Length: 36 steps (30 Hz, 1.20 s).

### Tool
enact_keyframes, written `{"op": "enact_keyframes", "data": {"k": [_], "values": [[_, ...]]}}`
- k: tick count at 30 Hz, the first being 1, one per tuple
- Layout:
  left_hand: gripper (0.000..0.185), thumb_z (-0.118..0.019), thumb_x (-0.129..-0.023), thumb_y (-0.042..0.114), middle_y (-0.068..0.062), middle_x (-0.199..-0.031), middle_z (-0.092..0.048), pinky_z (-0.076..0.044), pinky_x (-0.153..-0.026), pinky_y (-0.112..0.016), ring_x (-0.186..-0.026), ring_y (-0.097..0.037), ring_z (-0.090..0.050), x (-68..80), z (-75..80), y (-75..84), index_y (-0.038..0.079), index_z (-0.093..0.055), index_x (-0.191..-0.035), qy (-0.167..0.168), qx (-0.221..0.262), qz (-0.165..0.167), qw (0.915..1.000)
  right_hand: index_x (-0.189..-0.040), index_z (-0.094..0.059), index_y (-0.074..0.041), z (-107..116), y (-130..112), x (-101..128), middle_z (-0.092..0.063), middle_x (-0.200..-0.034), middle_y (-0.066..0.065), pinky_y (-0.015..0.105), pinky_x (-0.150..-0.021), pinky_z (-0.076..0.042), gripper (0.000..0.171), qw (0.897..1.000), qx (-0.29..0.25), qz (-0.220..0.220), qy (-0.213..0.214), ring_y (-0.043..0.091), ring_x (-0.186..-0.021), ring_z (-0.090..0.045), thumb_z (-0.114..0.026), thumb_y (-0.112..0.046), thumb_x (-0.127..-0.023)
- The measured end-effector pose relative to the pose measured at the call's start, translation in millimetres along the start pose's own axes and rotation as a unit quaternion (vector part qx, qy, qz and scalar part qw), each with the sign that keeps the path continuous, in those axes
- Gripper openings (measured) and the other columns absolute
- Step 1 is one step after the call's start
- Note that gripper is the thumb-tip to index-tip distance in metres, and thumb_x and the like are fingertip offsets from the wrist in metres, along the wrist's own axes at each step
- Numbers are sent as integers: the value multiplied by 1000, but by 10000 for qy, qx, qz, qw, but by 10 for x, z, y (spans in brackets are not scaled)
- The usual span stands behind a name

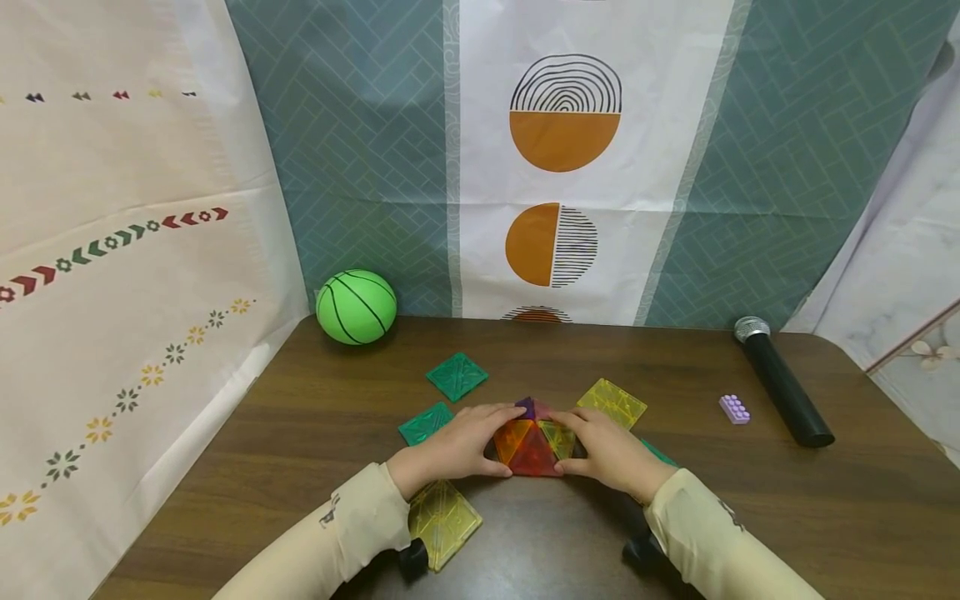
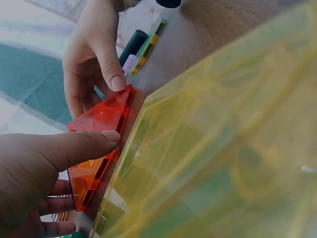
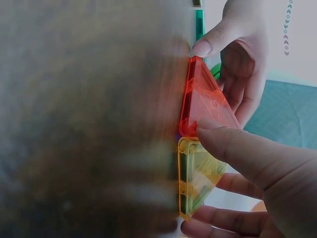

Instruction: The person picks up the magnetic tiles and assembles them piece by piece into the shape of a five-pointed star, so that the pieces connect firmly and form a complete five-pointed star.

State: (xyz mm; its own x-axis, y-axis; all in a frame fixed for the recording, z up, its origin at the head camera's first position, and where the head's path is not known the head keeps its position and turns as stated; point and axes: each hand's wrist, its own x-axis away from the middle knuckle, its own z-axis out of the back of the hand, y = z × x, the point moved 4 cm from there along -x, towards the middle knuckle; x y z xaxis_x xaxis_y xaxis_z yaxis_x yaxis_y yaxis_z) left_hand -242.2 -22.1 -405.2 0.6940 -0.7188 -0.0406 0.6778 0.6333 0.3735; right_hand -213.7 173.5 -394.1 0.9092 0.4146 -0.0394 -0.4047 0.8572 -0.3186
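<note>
A small pyramid (image 1: 534, 440) of translucent plastic triangle tiles stands on the dark wood-grain bench (image 1: 750, 517), cupped between both hands: a red face toward the person, an orange face on the left side, a yellow-green one on the right, and a purple piece at the peak. The left hand (image 1: 457, 446) has its grip curled around the orange side, thumb lying along the bottom edge of the red tile; the right hand (image 1: 611, 450) grasps the yellow-green side in the same way, thumb at the red tile's lower corner. The tiles are glossy, with thick framed edges and embossed line patterns. Just under the left wrist lies a flat yellow square tile (image 1: 442, 521); just beyond the right fingers lies another yellow square tile (image 1: 611, 402). Beyond the left fingers sit two green square tiles (image 1: 457, 376), both flat on the bench. Well to the right of the grip rest a small lilac studded brick (image 1: 734, 409) and a black microphone (image 1: 783, 381) with a silver mesh head. Far off to the left, by the patterned backdrop, sits a smooth green ball (image 1: 356, 306) with black seam lines.
</note>
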Motion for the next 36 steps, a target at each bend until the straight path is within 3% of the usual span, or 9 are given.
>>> {"op": "enact_keyframes", "data": {"k": [13, 19, 27, 36], "values": [[82, -76, -81, 39, -10, -151, -40, -33, -113, -51, -139, -29, -39, 37, 33, -7, 17, -35, -149, -40, 85, 149, 9998, -141, -49, -17, 36, -7, -33, -57, -129, 17, 53, -97, -48, 70, 9998, -4, -102, -195, 37, -117, -56, -75, -41, -81], [81, -76, -81, 38, -13, -150, -41, -32, -112, -54, -138, -35, -38, 125, 151, -43, 18, -36, -149, 130, 183, 143, 9996, -139, -51, -15, 132, 6, -45, -56, -131, 15, 52, -97, -48, 66, 9996, -80, -146, -244, 36, -118, -56, -73, -41, -83], [77, -76, -82, 32, -14, -147, -44, -32, -112, -56, -136, -35, -40, 159, 399, -224, 15, -39, -147, 496, 184, 393, 9978, -138, -50, -6, 331, -69, -170, -56, -131, 18, 52, -98, -48, 64, 9995, -7, 128, -271, 38, -118, -56, -72, -35, -85], [73, -75, -83, 32, -16, -145, -46, -30, -112, -57, -135, -37, -41, 72, 558, -476, 13, -43, -145, 725, -16, 811, 9941, -138, -52, -7, 482, -180, -511, -57, -134, 16, 50, -105, -43, 59, 9988, -184, 276, -368, 34, -124, -54, -69, -35, -88]]}}
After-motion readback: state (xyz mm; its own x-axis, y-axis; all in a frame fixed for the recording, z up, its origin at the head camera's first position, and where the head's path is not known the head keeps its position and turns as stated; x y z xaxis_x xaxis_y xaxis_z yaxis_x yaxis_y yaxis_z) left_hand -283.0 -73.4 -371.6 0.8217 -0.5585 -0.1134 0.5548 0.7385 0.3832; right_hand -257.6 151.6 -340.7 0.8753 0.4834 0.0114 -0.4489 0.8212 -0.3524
